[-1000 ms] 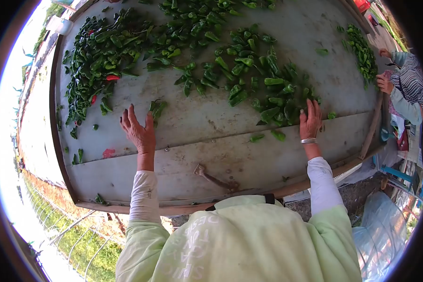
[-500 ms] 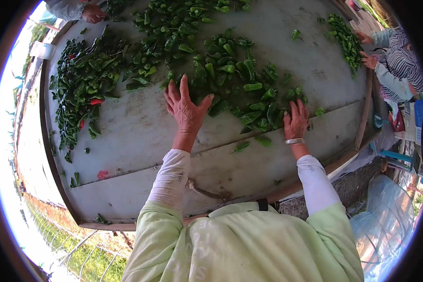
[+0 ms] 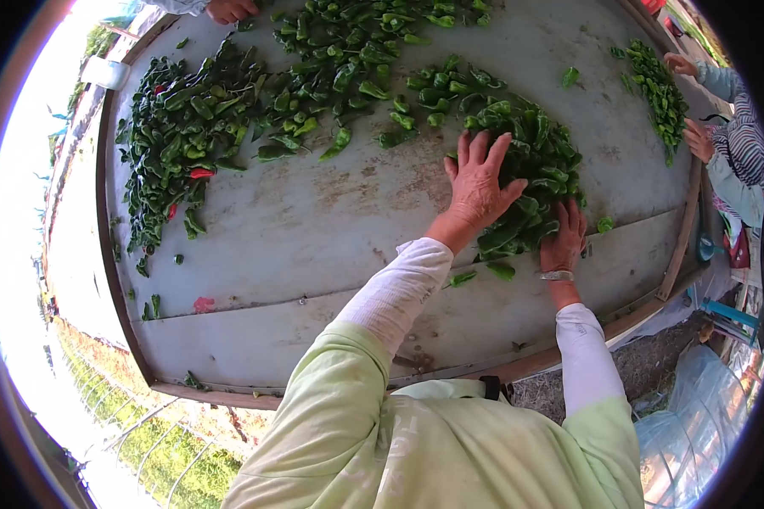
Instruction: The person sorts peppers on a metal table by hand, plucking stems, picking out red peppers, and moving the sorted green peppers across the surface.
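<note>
A heap of green peppers (image 3: 535,144) is bunched between my two hands on a grey metal-topped table (image 3: 331,212). My left hand (image 3: 480,187) lies against the heap's left side, palm down, with its fingers spread. At the near right side of the heap, my right hand (image 3: 564,242), with a silver bracelet at the wrist, has its fingers stretched forward and touching the peppers. Some of its fingertips are partly hidden by the pile. Two loose green peppers (image 3: 500,271) lie just in front of the heap, between my forearms.
A broad pile of green peppers (image 3: 178,127) with a few red ones covers the left part of the table. More peppers (image 3: 339,64) spread along the far middle. At right, a co-worker's hands (image 3: 699,140) touch another pepper pile (image 3: 659,93). Another person's hand (image 3: 232,10) is at the upper left.
My left hand has swept to the right, and the scattered peppers before it are now gathered into a denser heap. My right hand stays beside them. The camera view has shifted slightly.
</note>
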### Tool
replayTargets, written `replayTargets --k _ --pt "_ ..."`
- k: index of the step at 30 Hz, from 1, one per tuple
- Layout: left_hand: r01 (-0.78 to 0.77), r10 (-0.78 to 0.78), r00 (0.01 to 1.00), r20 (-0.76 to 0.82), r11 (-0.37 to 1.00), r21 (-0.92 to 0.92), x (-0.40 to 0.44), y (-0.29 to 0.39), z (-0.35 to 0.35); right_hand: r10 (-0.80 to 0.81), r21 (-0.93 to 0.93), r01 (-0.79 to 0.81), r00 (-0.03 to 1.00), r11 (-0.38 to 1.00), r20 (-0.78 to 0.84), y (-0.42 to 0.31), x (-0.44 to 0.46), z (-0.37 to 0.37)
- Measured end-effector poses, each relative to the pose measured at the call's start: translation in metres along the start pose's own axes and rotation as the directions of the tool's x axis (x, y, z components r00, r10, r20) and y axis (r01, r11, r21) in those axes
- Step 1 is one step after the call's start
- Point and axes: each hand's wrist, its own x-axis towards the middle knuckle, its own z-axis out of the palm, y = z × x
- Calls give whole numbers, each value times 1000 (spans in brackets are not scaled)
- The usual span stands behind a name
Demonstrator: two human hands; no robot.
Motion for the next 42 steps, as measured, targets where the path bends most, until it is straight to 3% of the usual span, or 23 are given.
replayTargets --k 2,3,5,7,9,16,18,20,21,23,25,26,28,29,30,32,35,37,39,41,42 --pt "-167 241 957 164 915 -368 6 -2 -6 16 -35 -15 999 999 35 -5 1 -3" --pt "-253 273 960 58 939 -234 7 -4 -21 33 -47 -31 999 998 27 -9 3 -4" --pt "-279 267 951 -158 958 -63 22 -38 -42 57 -57 -56 998 997 13 -10 1 -5" --pt "-158 188 927 -323 980 117 42 -79 -69 39 3 -39 999 999 3 -6 2 -1" --pt "47 102 916 -387 933 356 52 -104 -93 34 13 -34 999 999 -17 -9 3 -3" --pt "-14 61 988 -140 949 314 40 -123 -88 15 12 -15 1000 1000 -8 -8 2 -4" --pt "-47 108 979 -172 945 324 41 -127 -90 19 19 -19 1000 1000 -8 -8 2 -3" --pt "23 -13 993 -117 996 87 43 -131 -95 20 27 -20 1000 999 -4 -7 2 -3" --pt "27 -16 993 -120 996 90 46 -132 -101 22 25 -22 1000 999 0 -7 2 -3" --pt "139 -198 958 -206 953 -270 57 -133 -125 30 25 -30 1000 999 3 -7 3 -1" --pt "175 -249 880 -405 962 -210 83 -151 -150 24 0 -24 1000 1000 -7 -5 1 0" --pt "150 -159 835 -527 987 -60 93 -157 -163 34 -7 -34 999 999 -5 -6 0 -1" --pt "176 -74 827 -558 976 131 120 -191 -176 54 -15 -54 998 998 27 -10 2 -3" --pt "257 -90 841 -534 934 248 132 -204 -178 56 -19 -55 998 998 25 -9 2 -4" --pt "257 -91 840 -534 935 245 139 -202 -178 35 -15 -34 999 999 15 -9 3 -4" --pt "289 -200 949 -244 860 420 150 -187 -181 14 -14 -14 1000 1000 8 -10 3 -4" --pt "-22 -44 991 126 876 481 142 -134 -150 33 -34 -32 999 999 33 -11 0 -4" --pt "-215 90 963 254 824 524 125 -113 -122 21 -21 -21 1000 1000 0 -10 3 -3" --pt "-312 165 934 316 808 501 101 -89 -105 19 -20 -19 1000 1000 7 -8 3 -2" --pt "-467 344 873 346 791 394 75 -84 -91 15 -19 -15 1000 1000 17 -9 2 -2" --pt "-465 341 874 346 793 393 61 -81 -88 18 -30 -18 1000 999 8 -10 2 -2"
